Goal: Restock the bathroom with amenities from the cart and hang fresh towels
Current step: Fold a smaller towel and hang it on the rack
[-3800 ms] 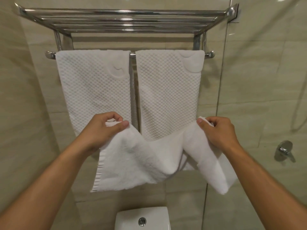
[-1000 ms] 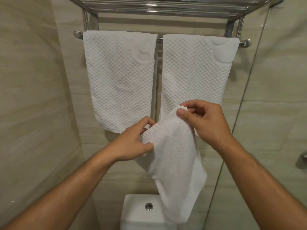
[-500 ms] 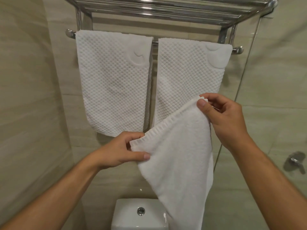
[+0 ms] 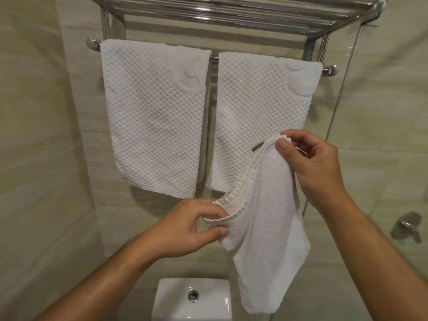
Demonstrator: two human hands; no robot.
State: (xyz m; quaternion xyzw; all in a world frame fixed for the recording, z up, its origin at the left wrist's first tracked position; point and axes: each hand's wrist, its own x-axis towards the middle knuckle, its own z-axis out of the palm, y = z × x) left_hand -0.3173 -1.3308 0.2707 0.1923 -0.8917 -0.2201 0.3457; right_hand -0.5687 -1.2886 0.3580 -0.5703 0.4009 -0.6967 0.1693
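Observation:
A small white terry towel [image 4: 261, 230] hangs doubled between my hands in front of the wall. My left hand [image 4: 185, 230] pinches its lower hemmed edge between thumb and fingers. My right hand [image 4: 310, 165] pinches the upper corner, held higher, near a small dark label [image 4: 257, 146]. Behind them two white waffle towels hang side by side on a chrome bar [image 4: 214, 58]: the left towel [image 4: 152, 114] and the right towel [image 4: 259, 110], whose lower right part is hidden by the held towel.
A chrome rack shelf [image 4: 231, 12] juts out above the bar. A white toilet cistern [image 4: 192, 297] with a flush button sits below. A glass shower panel edge [image 4: 340, 93] and a chrome tap handle [image 4: 405, 225] are at the right. Beige tiled wall at left.
Over the last seconds the held towel went from spread wide to folded in half. Since half a second ago its top edge has opened slightly, showing a dark label.

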